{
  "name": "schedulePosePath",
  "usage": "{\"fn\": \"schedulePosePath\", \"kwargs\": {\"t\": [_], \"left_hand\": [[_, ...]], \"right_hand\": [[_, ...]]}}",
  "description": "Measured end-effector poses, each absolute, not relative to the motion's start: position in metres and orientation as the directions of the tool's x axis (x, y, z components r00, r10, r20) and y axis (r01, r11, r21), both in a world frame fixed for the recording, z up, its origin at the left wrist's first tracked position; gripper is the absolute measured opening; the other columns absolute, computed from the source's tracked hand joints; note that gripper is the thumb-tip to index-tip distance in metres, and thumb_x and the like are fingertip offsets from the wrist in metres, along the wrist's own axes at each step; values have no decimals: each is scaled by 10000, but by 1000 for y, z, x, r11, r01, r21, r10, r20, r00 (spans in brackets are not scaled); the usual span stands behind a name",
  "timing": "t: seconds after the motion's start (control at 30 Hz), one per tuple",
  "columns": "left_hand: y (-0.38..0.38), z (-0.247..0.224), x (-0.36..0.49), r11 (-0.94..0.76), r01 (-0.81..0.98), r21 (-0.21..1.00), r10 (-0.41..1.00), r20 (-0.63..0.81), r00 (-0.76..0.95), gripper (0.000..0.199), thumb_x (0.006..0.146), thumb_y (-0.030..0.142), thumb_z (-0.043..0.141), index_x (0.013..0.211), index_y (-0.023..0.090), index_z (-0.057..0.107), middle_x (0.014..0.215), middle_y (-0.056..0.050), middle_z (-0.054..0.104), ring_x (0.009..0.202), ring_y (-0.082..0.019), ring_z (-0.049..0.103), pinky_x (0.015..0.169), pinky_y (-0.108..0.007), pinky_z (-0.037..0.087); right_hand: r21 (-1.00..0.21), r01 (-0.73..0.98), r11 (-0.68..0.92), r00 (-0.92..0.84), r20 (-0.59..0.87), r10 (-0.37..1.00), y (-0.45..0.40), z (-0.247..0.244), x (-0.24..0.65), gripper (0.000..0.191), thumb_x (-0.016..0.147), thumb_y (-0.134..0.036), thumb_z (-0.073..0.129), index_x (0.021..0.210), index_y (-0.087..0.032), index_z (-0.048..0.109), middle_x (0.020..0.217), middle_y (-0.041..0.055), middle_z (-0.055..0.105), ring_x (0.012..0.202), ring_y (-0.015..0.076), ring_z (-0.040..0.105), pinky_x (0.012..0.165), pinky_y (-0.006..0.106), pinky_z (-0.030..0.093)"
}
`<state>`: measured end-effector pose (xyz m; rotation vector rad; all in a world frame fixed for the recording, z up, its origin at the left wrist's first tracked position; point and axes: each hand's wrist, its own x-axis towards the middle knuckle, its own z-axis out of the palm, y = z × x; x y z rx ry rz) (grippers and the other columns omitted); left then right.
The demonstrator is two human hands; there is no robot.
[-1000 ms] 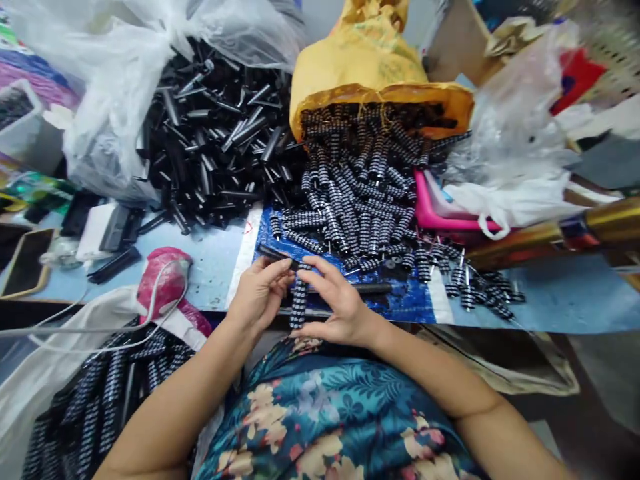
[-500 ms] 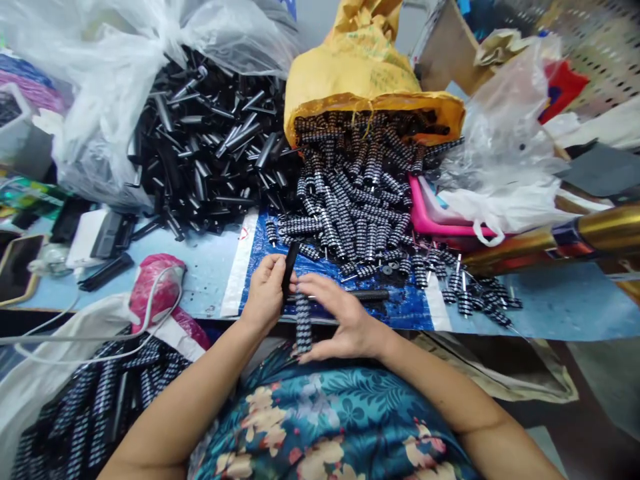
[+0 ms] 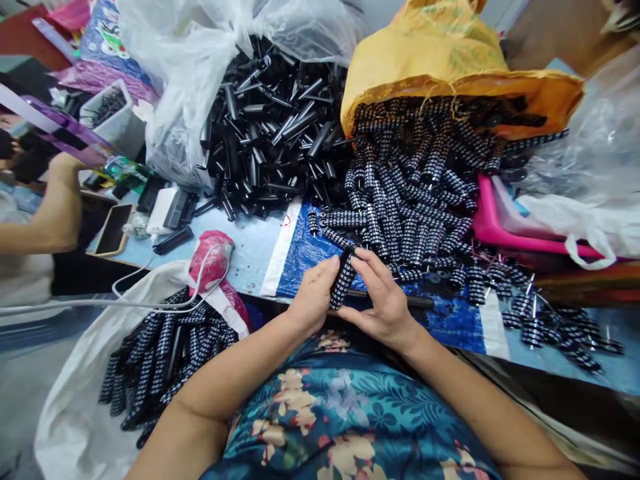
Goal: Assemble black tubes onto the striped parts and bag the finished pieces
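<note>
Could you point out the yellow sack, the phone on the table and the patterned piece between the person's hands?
Yellow sack [image 3: 425, 57]: head view, on its front, above the open mouth.
Phone [image 3: 115, 230]: head view, on its dark screen.
Patterned piece [image 3: 342, 287]: head view, mid-length on its patterned side.

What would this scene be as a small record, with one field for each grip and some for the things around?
Left grip: closed at the left side of a black, white-patterned cylinder
Right grip: fingers near the cylinder's upper end, thumb near its lower end
Beyond both: heap of similar cylinders at the mouth of a soft yellow sack
Left of heap: glossy plain black pieces beside a clear plastic bag
Lower left: white fabric sack holding more patterned cylinders
Far left: another person's bent arm
</note>
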<state>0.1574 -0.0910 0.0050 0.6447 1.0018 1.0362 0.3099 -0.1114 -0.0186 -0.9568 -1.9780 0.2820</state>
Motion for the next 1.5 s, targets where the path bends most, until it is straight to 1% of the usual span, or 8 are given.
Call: {"fn": "schedulePosePath", "kwargs": {"t": [0.5,0.6,0.67,0.77,0.93,1.07,1.23,1.5], "left_hand": [[-90,-6,125,481,-256,839,869,-416,267,456,682,514,841,952,190,666,726,-13,684,621,-163,653,610,-283,517],[-71,-12,96,128,102,987,982,-141,129,289,767,418,781,932,195,701,828,-24,691,742,-163,633,741,-301,487],[-57,-16,74,-45,426,904,987,-26,160,193,771,339,770,901,201,732,847,-32,690,796,-178,610,779,-315,448],[-42,-20,53,-102,651,753,957,-105,271,175,741,337,791,848,206,747,775,-18,650,739,-176,568,709,-305,396],[-37,-24,54,-37,662,748,924,-227,309,258,695,393,820,751,186,677,625,37,521,591,-129,455,580,-269,281],[-31,-23,56,-15,655,755,914,-255,316,267,708,387,796,767,181,636,606,53,495,580,-123,429,577,-265,260],[-12,-19,54,-39,699,714,850,-344,399,309,647,361,820,697,179,576,618,52,494,607,-123,419,609,-273,284],[-16,0,46,-130,785,605,862,-323,391,239,664,254,767,688,192,537,591,53,470,569,-119,381,578,-283,253]], "right_hand": [[-509,592,625,-352,534,769,-123,-39,319,1001,815,-539,751,1594,-204,220,1512,191,474,1399,366,475,1117,570,464],[-387,727,567,-426,395,814,-132,-44,329,538,928,-399,654,1410,-202,518,1239,145,669,1162,315,634,988,498,530],[-323,783,532,-434,328,839,-136,-46,335,264,977,-282,565,1219,-207,640,1047,107,707,965,261,666,886,434,545],[-326,805,495,-361,394,846,-133,-43,337,220,987,-239,512,1162,-191,637,979,110,684,895,249,639,826,400,539],[-312,793,524,-297,552,779,-106,-28,321,265,991,-200,475,1220,-187,607,938,95,676,829,224,628,770,347,517],[-155,819,552,-443,439,781,-92,-22,304,230,1006,-227,480,1141,-146,647,746,55,632,667,196,586,637,318,472],[-176,667,724,-493,624,606,-101,-20,295,345,976,-162,520,1319,-118,528,906,89,710,759,186,635,727,301,506],[-206,593,779,-612,513,602,-112,-29,300,267,970,-149,559,1230,-98,585,830,79,704,719,183,634,682,305,495]]}}
